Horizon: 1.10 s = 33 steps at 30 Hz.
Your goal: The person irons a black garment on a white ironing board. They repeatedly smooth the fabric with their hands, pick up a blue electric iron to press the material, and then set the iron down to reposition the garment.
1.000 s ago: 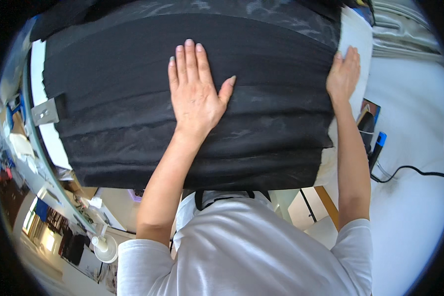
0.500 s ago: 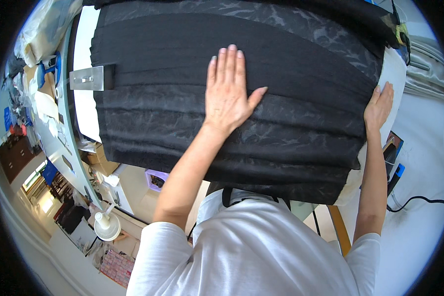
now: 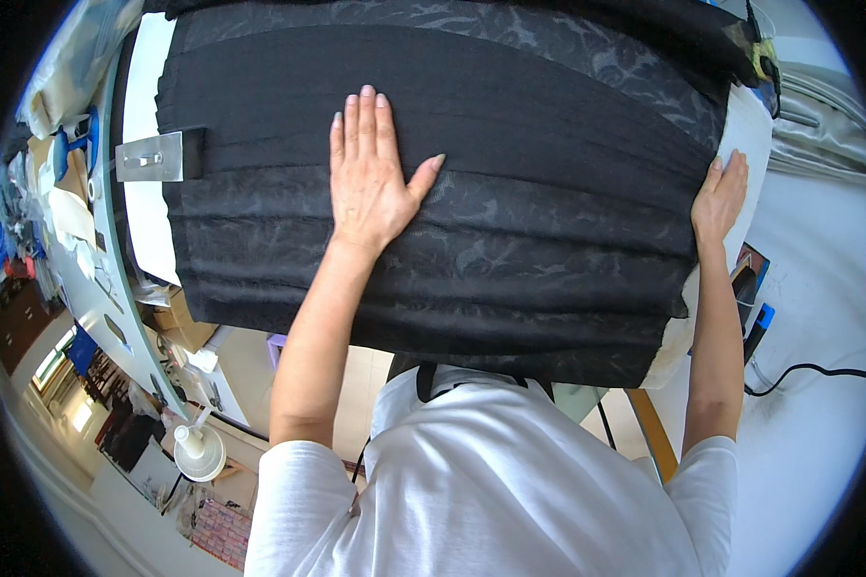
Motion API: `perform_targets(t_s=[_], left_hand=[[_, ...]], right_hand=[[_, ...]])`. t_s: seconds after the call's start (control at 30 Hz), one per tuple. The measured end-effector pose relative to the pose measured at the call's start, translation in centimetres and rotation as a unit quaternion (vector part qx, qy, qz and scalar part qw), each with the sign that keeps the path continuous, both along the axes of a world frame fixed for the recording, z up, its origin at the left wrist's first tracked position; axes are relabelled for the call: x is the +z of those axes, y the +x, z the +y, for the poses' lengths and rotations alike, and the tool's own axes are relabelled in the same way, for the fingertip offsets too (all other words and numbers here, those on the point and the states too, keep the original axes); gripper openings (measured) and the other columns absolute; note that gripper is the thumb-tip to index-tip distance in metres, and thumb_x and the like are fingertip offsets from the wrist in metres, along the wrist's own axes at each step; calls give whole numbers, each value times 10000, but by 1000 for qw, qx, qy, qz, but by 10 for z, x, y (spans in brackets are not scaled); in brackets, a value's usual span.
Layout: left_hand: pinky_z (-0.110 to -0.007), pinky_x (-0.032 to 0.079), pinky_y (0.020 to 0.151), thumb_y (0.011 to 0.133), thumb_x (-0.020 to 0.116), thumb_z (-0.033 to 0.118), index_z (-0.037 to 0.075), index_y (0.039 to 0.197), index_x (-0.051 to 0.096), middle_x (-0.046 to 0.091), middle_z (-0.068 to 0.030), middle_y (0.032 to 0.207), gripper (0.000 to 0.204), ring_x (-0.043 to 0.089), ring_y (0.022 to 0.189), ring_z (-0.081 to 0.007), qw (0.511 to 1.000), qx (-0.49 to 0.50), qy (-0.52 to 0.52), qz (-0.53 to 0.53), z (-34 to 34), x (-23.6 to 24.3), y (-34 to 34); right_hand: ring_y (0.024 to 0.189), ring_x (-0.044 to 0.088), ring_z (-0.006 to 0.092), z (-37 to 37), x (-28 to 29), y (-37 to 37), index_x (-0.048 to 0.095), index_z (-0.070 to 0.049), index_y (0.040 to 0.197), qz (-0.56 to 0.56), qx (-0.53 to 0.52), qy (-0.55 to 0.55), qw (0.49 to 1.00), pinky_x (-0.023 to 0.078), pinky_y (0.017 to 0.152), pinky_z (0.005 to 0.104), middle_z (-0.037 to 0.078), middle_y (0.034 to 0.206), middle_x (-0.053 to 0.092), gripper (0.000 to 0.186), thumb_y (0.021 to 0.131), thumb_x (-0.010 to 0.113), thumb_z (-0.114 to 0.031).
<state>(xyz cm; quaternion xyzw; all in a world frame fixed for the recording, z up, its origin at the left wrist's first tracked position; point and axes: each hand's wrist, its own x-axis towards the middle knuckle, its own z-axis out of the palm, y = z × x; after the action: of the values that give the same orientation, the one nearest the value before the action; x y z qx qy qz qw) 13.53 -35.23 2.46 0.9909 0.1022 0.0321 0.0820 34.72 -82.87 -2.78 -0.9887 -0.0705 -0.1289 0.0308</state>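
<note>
Black patterned fabric (image 3: 510,221) lies spread over the table in front of me, with soft folds running across it. My left hand (image 3: 368,183) rests flat on it, palm down, fingers stretched and thumb out to the side. At the fabric's right edge, my right hand (image 3: 720,197) lies flat with its fingers stretched, partly over the white sheet (image 3: 752,135) that shows from beneath. A metal block (image 3: 150,157) sits on the fabric's left edge and the white strip there. What lies under my palms is hidden.
On the left, a glass-edged table (image 3: 115,308) carries papers, scissors and bags. A white fan (image 3: 199,452) stands beyond it at the lower left. Grey-white cloth (image 3: 823,125) is bundled at the far right, and a black cable (image 3: 808,373) runs across the right side.
My left hand has slid left across the fabric, still flat. My right hand has stayed at the right edge, while the whole view has shifted slightly.
</note>
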Motion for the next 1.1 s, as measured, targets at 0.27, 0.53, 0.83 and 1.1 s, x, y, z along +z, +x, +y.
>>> perform_targets(t_s=[0.27,0.53,0.83,1.1], left_hand=[[-474,151,1321,1026,504,647,-43,1622,288,292,-224,1695,938,220,1604,-342,997,2,69,16,83,-2,-29],[-465,237,1298,1046,623,211,44,1605,400,374,-165,1675,625,304,1575,-338,999,30,-5,-39,81,-1,-39],[-408,383,1238,1024,523,-49,53,1477,582,469,-141,1619,469,409,1524,-321,990,69,-80,-88,75,-5,-42],[-514,168,1310,1032,606,244,64,1565,475,354,-172,1682,578,277,1585,-350,994,-56,-97,-10,-49,9,7]], right_hand=[[1529,351,404,-2,-3,2,426,6,1563,-4,2,-1,1000,244,1266,505,242,1621,425,586,1132,384,-389],[1519,364,409,-3,-2,3,434,13,1555,-7,6,-11,1000,254,1262,494,241,1612,438,581,1130,395,-381],[1515,375,402,-4,-7,4,453,36,1535,-18,11,-15,1000,260,1261,491,246,1606,445,583,1121,414,-372],[1491,409,408,7,3,1,491,34,1502,-26,-2,-3,1000,290,1241,514,253,1573,480,584,1101,454,-389]])
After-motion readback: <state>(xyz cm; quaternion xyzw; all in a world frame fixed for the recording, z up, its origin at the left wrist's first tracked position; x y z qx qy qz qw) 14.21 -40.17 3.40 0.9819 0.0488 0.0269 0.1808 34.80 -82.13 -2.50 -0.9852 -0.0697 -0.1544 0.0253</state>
